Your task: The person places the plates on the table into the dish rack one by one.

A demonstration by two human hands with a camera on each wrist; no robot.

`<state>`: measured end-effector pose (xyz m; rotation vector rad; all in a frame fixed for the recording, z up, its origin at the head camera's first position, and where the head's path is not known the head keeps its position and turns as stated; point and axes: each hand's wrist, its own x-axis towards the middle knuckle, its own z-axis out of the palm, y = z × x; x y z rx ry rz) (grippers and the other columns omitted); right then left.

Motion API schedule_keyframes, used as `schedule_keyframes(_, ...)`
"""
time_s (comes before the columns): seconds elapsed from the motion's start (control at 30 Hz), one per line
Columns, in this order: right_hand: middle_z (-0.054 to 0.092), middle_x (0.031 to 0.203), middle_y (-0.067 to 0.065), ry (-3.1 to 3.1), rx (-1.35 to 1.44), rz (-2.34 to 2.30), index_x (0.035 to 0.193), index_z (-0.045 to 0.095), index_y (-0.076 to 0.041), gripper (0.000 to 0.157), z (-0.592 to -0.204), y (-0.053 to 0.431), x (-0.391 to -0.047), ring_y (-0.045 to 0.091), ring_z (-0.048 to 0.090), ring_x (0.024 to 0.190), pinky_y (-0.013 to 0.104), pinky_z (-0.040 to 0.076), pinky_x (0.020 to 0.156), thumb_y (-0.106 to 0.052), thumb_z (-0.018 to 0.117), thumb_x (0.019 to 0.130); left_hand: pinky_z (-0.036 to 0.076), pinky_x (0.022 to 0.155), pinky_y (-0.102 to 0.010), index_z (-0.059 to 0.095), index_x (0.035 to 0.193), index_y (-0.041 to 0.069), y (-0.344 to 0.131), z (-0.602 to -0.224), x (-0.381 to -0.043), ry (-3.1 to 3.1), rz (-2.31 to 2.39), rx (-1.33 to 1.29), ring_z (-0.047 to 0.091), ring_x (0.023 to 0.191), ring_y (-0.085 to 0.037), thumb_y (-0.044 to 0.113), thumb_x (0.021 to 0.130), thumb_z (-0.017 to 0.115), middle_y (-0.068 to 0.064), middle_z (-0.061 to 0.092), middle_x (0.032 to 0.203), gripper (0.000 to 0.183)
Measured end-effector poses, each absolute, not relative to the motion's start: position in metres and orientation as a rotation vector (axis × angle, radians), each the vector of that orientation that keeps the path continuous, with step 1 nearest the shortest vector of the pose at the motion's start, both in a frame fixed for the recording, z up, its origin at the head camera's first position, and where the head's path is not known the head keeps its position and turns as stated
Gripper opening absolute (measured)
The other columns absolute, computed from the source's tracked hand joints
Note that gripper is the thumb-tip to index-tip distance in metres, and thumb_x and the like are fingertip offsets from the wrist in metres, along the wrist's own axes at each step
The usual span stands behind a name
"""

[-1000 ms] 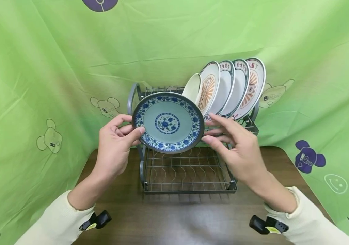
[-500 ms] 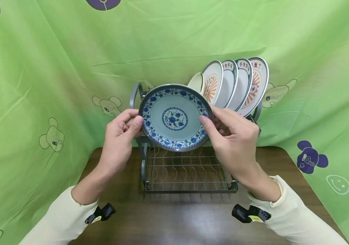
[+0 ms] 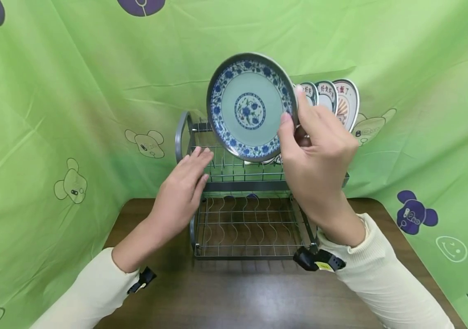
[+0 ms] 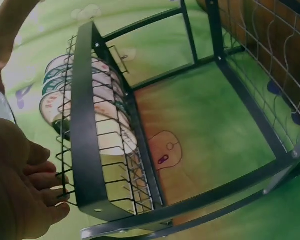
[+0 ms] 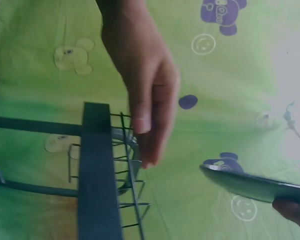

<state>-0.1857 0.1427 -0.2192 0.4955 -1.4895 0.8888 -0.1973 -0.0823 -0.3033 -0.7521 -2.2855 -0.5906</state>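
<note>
A round plate with a blue floral rim and centre (image 3: 250,109) is up in front of the green cloth, above the rack's upper tier. My right hand (image 3: 320,160) pinches its right edge, thumb on the face. In the right wrist view the plate (image 5: 250,185) appears edge-on. My left hand (image 3: 180,192) has its fingers extended at the left part of the grey dish rack (image 3: 246,186) and holds nothing. The left wrist view puts those fingers beside the upper tier's wires; whether they touch is unclear.
Several patterned plates (image 3: 346,98) stand on edge at the right of the upper tier, partly hidden behind the right hand and held plate. The lower wire tier (image 3: 254,233) sits over a brown wooden table (image 3: 234,292). Green cloth (image 3: 73,91) surrounds the table.
Both hands held the plate half a second ago. The left hand has let go and dropped slightly toward the rack, while the right hand has raised and tilted the plate.
</note>
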Motion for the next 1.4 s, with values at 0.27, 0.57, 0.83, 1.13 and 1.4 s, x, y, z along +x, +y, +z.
schedule_keyframes(0.27, 0.066, 0.083, 0.026, -1.665, 0.427, 0.613, 0.13, 0.066, 0.007, 0.034, -0.203, 0.128, -0.194, 0.033, 0.054, 0.064, 0.039, 0.044, 0.051, 0.0, 0.057, 0.098, 0.033, 0.128, -0.041, 0.061, 0.143, 0.01, -0.081, -0.312, -0.202, -2.211, -0.288, -0.804, 0.05, 0.145, -0.026, -0.004, 0.095, 0.066, -0.012, 0.057, 0.149, 0.05)
schedule_keyframes(0.57, 0.068, 0.1, 0.033, -1.924, 0.362, 0.419, 0.132, 0.057, 0.019, 0.038, -0.186, 0.119, -0.215, 0.039, 0.066, 0.068, 0.049, 0.06, 0.059, 0.0, 0.055, 0.099, 0.041, 0.123, -0.042, 0.062, 0.143, 0.015, -0.079, -0.313, -0.208, -2.164, -0.277, -0.815, 0.054, 0.141, -0.024, 0.005, 0.098, 0.067, -0.008, 0.059, 0.148, 0.046)
schedule_keyframes(0.83, 0.067, 0.105, 0.03, -2.281, 0.249, 0.21, 0.113, 0.065, 0.017, 0.03, -0.177, 0.108, -0.235, 0.036, 0.064, 0.078, 0.048, 0.062, 0.076, -0.003, 0.046, 0.103, 0.042, 0.122, -0.04, 0.063, 0.143, 0.016, -0.081, -0.315, -0.211, -2.137, -0.235, -0.821, 0.057, 0.139, -0.023, 0.008, 0.099, 0.067, -0.007, 0.061, 0.146, 0.044)
schedule_keyframes(1.13, 0.07, 0.095, 0.022, -2.562, 0.197, 0.229, 0.098, 0.07, 0.005, 0.027, -0.172, 0.1, -0.253, 0.028, 0.062, 0.073, 0.043, 0.064, 0.062, -0.002, 0.044, 0.099, 0.04, 0.123, -0.038, 0.062, 0.143, 0.015, -0.082, -0.314, -0.211, -2.133, -0.196, -0.824, 0.056, 0.139, -0.022, 0.006, 0.099, 0.065, -0.006, 0.061, 0.147, 0.045)
schedule_keyframes(1.4, 0.073, 0.091, 0.016, -2.62, 0.207, 0.211, 0.082, 0.068, -0.003, 0.028, -0.174, 0.098, -0.266, 0.026, 0.067, 0.075, 0.044, 0.066, 0.07, -0.001, 0.045, 0.096, 0.043, 0.121, -0.04, 0.061, 0.145, 0.017, -0.082, -0.314, -0.211, -2.129, -0.189, -0.828, 0.057, 0.139, -0.023, 0.006, 0.099, 0.066, -0.006, 0.061, 0.147, 0.047)
